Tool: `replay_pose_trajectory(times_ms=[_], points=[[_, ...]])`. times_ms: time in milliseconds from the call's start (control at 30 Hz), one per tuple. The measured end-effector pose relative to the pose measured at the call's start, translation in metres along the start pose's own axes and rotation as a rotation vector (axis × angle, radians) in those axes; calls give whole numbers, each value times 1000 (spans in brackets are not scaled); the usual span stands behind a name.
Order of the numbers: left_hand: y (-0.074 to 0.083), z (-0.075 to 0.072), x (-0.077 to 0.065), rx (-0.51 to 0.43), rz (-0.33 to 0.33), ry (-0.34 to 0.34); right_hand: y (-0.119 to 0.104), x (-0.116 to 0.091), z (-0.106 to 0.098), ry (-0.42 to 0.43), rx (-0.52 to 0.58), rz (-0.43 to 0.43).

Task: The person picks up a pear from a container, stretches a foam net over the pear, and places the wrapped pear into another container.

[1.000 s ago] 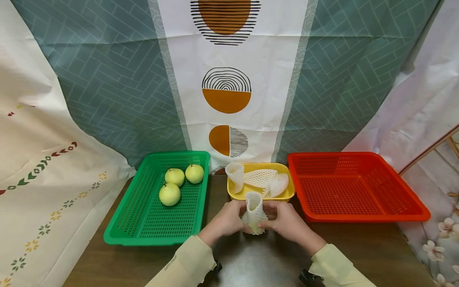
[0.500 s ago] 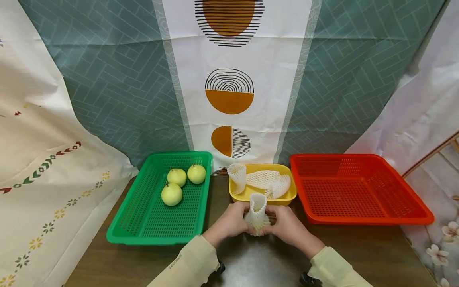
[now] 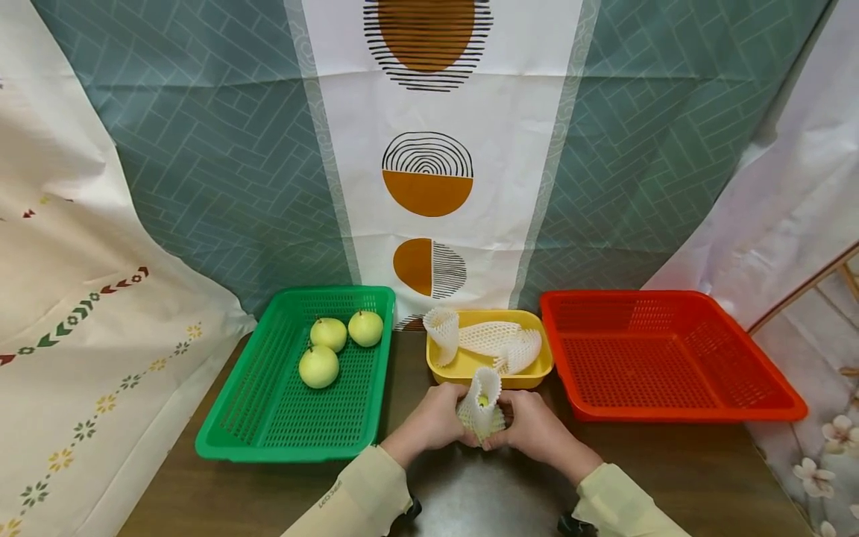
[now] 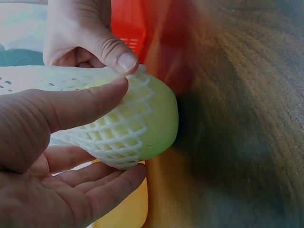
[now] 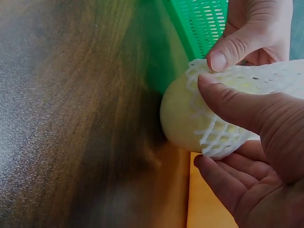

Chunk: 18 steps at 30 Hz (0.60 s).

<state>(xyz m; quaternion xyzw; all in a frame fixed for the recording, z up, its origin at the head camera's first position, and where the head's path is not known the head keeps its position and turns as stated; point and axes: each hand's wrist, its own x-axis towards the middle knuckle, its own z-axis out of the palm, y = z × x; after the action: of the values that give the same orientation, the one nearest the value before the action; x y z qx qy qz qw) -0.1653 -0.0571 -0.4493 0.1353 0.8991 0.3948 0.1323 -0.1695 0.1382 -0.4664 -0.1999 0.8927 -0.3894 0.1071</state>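
Observation:
A pale green pear (image 4: 164, 114) sits on the table inside a white foam net sleeve (image 3: 485, 391) that covers its upper part, its lower end bare. My left hand (image 3: 435, 419) grips the sleeve and pear from the left, thumb at the front and fingers behind. From the right, my right hand (image 3: 530, 426) holds the same sleeve, its thumb (image 5: 228, 95) near the net's lower edge. Above the pear the sleeve narrows to an open tube, with a bit of green showing inside in the head view.
The green basket (image 3: 288, 452) on the left holds several pears (image 3: 318, 366). Behind my hands stands a yellow tray (image 3: 463, 371) with several foam net sleeves (image 3: 493, 337). A red basket (image 3: 684, 414) is at the right, and a patterned cloth hangs behind.
The sleeve's top has tilted slightly to the right, and its opening now shows green inside. Both hands stay around the pear, with fingers shifting a little.

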Motion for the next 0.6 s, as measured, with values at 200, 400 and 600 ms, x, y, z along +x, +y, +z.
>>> replay_pose_trajectory(times_ms=[200,400,600], points=[[-3,2,1,1,-10,5,3,2,0,-19,30,24],[-7,5,1,-18,-42,1,9,2,3,-42,83,41],[-11,7,2,-37,-54,-6,16,3,6,-51,88,52]])
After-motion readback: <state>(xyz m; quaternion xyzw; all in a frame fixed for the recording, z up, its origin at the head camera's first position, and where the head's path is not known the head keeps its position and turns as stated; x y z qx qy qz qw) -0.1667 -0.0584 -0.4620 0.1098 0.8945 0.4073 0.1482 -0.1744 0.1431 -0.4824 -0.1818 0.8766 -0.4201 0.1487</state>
